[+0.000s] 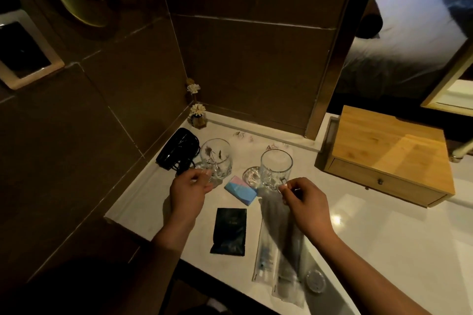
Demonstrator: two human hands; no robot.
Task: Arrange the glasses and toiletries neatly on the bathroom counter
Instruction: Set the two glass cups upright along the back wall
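While both forearms enter from the bottom of the frame, I note the nearest items first: two long clear toiletry packets (pixel 277 256) lie side by side at lower centre on the white counter (pixel 384 238), running away from the camera, with a small round clear lid (pixel 315 281) just right of their near ends. A black sachet (pixel 229 231) lies flat to their left, apart from them.

At mid-frame, my left hand (pixel 188 190) sits with fingers curled at the base of the left glass (pixel 216 160); I judge it in contact with the handle or foot, though blur prevents confirming a firm hold. My right hand (pixel 304 199) has thumb and forefinger pinched narrowly at the lower edge of the right glass (pixel 276 169), which stands upright. Whether the pinch is on the glass or on the far end of a packet, I cannot tell.

Between the two glasses lies a blue and pink soap box (pixel 240 190), angled, and just behind it a round glass coaster (pixel 252 176) touching the right glass.

Further back, upper left of the counter, a black hair dryer (pixel 178 148) with cord rests against the wall, beside the left glass. A reed diffuser (pixel 198 116) with white flowers stands in the corner. At right, a wooden drawer box (pixel 389 151) sits on the counter.
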